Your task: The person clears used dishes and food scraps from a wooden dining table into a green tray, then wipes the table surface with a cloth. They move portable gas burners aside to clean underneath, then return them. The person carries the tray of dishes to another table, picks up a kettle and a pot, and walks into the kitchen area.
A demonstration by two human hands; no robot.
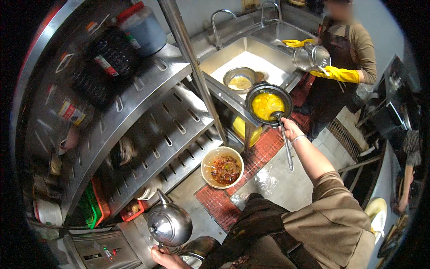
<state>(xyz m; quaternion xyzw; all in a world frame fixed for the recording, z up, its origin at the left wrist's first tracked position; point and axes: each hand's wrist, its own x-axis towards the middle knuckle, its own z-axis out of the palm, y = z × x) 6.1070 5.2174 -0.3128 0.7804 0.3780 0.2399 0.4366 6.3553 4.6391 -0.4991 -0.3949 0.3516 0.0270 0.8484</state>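
Observation:
My right hand (291, 129) grips the near edge of a black bowl (249, 107) and holds it out near the sink's front corner. Yellow broth with pale pieces (268, 105) fills the bowl. A metal spoon (286, 143) rests in it, its handle hanging over the rim beside my fingers. Low at the bottom, my left hand (166, 258) is closed around the handle of a stainless steel kettle (172, 224); the spout points away from me. Below and between stands a white bucket (205, 175) containing a reddish, oily food mixture (226, 169).
A steel sink (218, 67) holds a metal bowl (240, 71). At right, a co-worker in yellow gloves (339, 74) holds a metal pot (307, 59). Slotted steel shelves (161, 124) carry large bottles (114, 50). Red mats (265, 143) cover part of the wet floor (272, 175).

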